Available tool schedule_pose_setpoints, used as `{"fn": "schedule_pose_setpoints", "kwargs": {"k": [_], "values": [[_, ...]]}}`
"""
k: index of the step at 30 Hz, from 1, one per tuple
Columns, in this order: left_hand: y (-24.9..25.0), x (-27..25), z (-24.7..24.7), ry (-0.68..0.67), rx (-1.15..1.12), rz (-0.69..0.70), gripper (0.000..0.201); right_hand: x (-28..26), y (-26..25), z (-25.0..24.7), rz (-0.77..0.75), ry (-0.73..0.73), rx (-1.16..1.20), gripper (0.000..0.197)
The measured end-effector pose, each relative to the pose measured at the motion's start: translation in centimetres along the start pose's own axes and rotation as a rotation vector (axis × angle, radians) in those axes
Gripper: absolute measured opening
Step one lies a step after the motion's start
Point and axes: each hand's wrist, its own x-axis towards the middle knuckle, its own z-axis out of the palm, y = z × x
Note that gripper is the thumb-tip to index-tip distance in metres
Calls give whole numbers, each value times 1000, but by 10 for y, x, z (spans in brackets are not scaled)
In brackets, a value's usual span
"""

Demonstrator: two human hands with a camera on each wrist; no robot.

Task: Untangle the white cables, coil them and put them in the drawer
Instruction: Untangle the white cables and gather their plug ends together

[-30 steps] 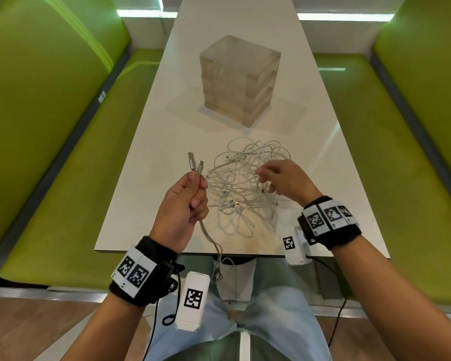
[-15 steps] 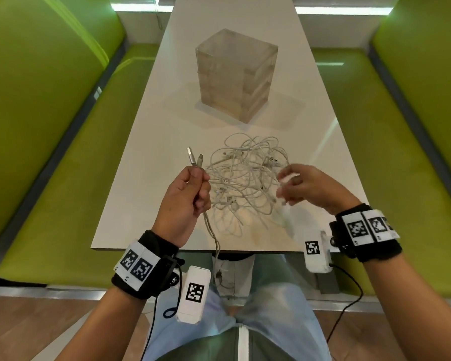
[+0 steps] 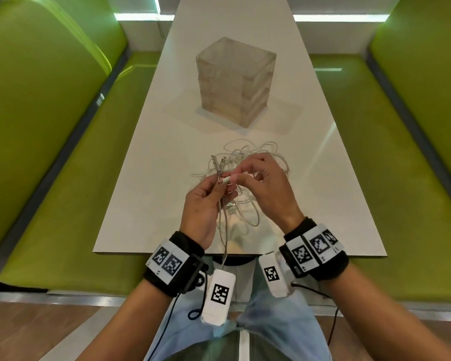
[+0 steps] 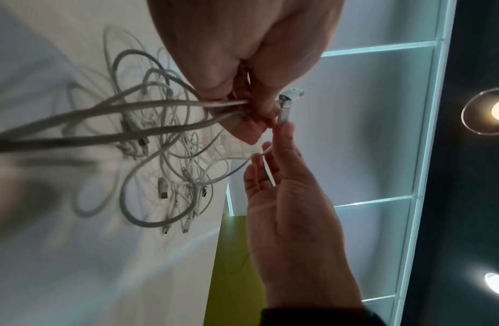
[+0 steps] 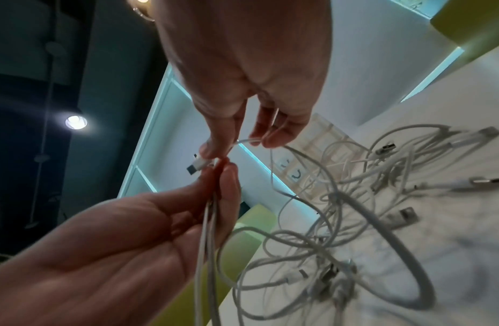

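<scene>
Pinching cable ends, both hands (image 3: 235,188) hide part of the tangle (image 3: 255,157).

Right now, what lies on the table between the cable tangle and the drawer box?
Bare white table; nothing sits between the tangle and the drawer box. The head view shows it.

Left hand (image 3: 206,204) raised, fingers (image 3: 228,198) curled pinching, right hand (image 3: 268,188) fingertips meeting it
</scene>
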Motion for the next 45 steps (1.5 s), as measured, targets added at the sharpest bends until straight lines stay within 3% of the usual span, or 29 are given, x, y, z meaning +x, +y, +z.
{"fn": "schedule_pose_setpoints", "kwargs": {"k": [5, 11, 13, 17, 20, 23, 27, 29, 32, 34, 37, 41, 45], "values": [[0, 2, 1, -11, -98, 3, 26, -5, -4, 11, 8, 38, 127, 19], [6, 5, 1, -46, -137, -31, 26, 8, 3, 10, 108, -191, 205, 28], [11, 7, -1, -51, -126, -38, 32, 15, 8, 7, 85, -295, 87, 28], [34, 16, -10, -14, -234, 71, 23, 26, 32, 0, -12, -425, -324, 22], [62, 18, -21, 14, -304, 193, 25, 40, 54, -17, 45, -322, -375, 33], [80, 21, -36, 78, -314, 257, 27, 52, 62, -34, 76, -246, -478, 30], [78, 29, -48, 121, -367, 227, 25, 43, 45, -26, -2, -235, -300, 21], [72, 30, -44, 111, -374, 224, 19, 34, 28, -15, -38, -280, -245, 36], [67, 30, -36, 87, -406, 223, 21, 24, 12, 4, -82, -462, -302, 51], [66, 30, -34, 78, -435, 212, 29, 20, 13, 17, -76, -547, -316, 40], [65, 29, -34, 75, -454, 184, 33, 17, 17, 29, 4, -551, -210, 11], [64, 26, -43, 173, -399, 179, 31, 19, 10, 16, 118, -620, -72, 16], [72, 32, -63, 248, -401, 203, 30, 24, 16, -9, 19, -705, -377, 26]]}}
